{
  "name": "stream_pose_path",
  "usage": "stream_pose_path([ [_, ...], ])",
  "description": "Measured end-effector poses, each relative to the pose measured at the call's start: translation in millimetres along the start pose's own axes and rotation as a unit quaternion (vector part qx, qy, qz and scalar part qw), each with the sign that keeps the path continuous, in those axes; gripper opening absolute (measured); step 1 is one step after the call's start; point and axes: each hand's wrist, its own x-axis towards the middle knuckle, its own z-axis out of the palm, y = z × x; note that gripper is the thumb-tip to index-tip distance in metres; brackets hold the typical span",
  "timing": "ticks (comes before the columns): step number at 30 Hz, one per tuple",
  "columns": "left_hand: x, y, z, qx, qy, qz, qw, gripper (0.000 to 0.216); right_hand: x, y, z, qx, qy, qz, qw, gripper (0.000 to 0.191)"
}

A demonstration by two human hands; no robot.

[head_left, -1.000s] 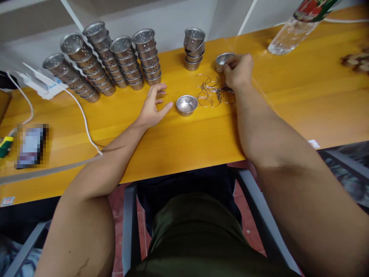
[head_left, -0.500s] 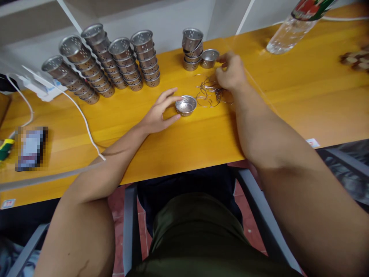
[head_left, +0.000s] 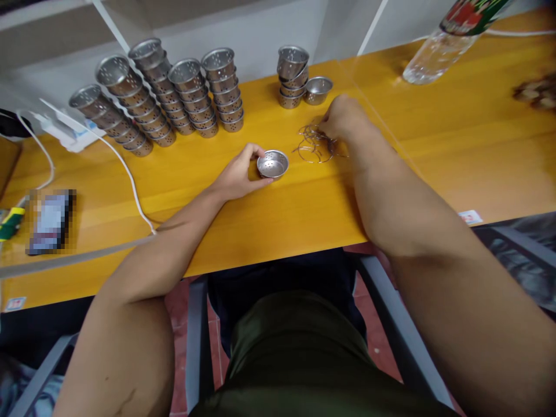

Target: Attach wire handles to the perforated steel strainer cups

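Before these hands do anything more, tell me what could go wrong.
The thin curved wires at the right hand lie tangled, so lifting one might drag others along. The short stack of cups behind them has a cup sitting crooked; a knock could topple it. The white cable runs to the left forearm, so a sweep of that arm might tug it.

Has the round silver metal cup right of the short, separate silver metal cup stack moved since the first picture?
Yes: the cup has shifted left, closer to the stationary stack.
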Motion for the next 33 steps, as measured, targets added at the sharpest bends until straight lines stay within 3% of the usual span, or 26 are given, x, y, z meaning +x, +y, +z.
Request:
stream_pose_path([
  [2,1,-10,3,-0.005,0.022,0.009,1.000,0.101,-10,-12,-4,-0.060,0.003,0.045,0.997,0.039],
  [4,2,-16,3,0.010,0.041,0.022,0.999,0.119,-16,-20,-6,-0.080,-0.006,0.045,0.996,0.034],
  [8,4,-21,-2,0.055,0.061,0.039,0.996,0.107,-14,-15,-6,-0.025,0.002,0.009,1.000,0.024],
  [11,6,-30,-3,0.050,0.084,0.045,0.994,0.105,-5,0,-4,0.116,0.034,-0.043,0.992,0.036],
  [15,8,-47,0,0.017,0.099,0.036,0.994,0.104,0,11,5,0.343,0.053,-0.126,0.929,0.067],
  [17,8,-50,1,0.014,0.106,0.030,0.994,0.104,-2,8,9,0.395,0.046,-0.140,0.907,0.071],
  [24,7,-35,0,0.006,0.114,0.012,0.993,0.100,-27,-21,16,0.402,0.036,-0.151,0.902,0.066],
  [28,7,-39,1,0.004,0.111,0.008,0.994,0.103,-50,-37,20,0.343,0.071,-0.241,0.905,0.048],
  [31,8,-44,1,-0.001,0.119,0.007,0.993,0.108,-69,-49,24,0.341,0.034,-0.265,0.901,0.035],
  [33,9,-45,1,-0.011,0.125,-0.005,0.992,0.110,-79,-56,27,0.360,-0.001,-0.235,0.903,0.041],
])
